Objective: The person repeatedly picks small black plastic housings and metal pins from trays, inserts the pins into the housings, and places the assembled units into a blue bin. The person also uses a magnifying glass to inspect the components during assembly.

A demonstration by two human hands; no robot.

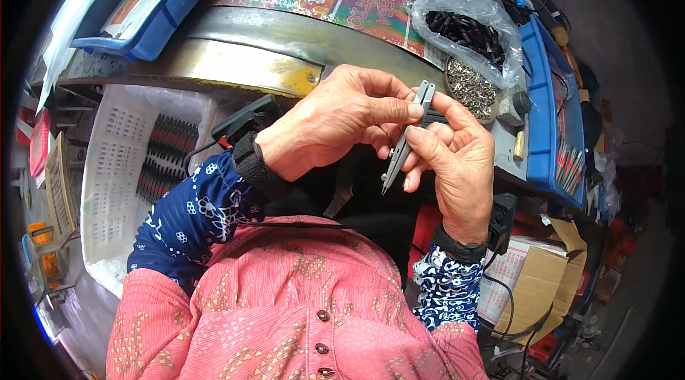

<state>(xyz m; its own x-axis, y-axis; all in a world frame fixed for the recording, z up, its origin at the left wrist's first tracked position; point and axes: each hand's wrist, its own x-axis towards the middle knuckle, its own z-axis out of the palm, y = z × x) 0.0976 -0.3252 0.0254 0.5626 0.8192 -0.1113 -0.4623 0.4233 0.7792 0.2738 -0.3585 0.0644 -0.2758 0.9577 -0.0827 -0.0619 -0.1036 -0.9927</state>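
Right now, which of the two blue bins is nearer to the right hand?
The blue bin on the picture's right, just past the right hand; the other blue bin is at upper left.

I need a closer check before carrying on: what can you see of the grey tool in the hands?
The grey tool is long and slim, with two prongs side by side at its far end and a tapering, pointed near end. It looks like plastic or painted metal, with small shiny bits toward the point. It slants, far end to the right. The left hand pinches its upper part, the right hand its middle, hiding some of it.
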